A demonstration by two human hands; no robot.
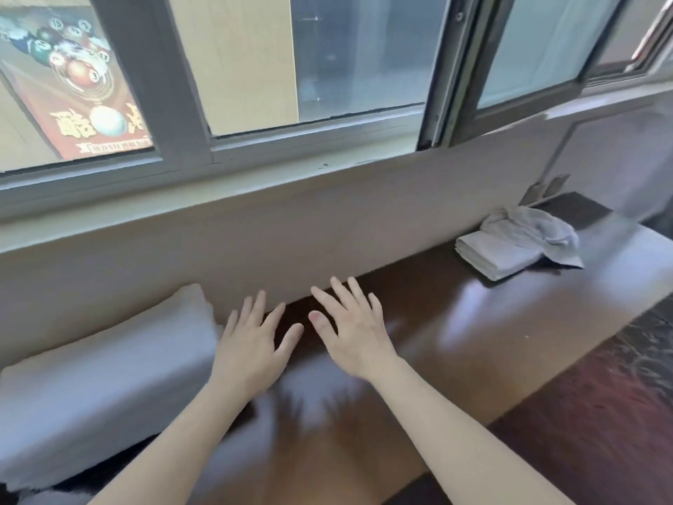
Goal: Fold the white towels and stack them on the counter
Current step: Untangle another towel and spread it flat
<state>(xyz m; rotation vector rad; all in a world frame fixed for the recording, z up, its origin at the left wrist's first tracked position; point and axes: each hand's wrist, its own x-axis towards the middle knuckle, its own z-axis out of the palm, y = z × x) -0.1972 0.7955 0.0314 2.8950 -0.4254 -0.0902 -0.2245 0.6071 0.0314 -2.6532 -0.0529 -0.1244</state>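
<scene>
A folded white towel (pixel 98 388) lies on the brown counter (pixel 455 322) at the left, against the wall. My left hand (pixel 253 346) hovers just right of its end, fingers spread and holding nothing. My right hand (pixel 351 329) is beside it over the bare counter, also spread and empty. Far right on the counter sits a stack of folded white towels (pixel 499 255) with a crumpled towel (pixel 539 227) lying on top and spilling to the right. The picture is blurred by motion.
A wall with a window sill (pixel 255 184) runs along the back of the counter. A dark flat object (pixel 575 207) lies behind the stack at the far right. The counter's front edge drops to a dark red floor (pixel 601 413) at the lower right.
</scene>
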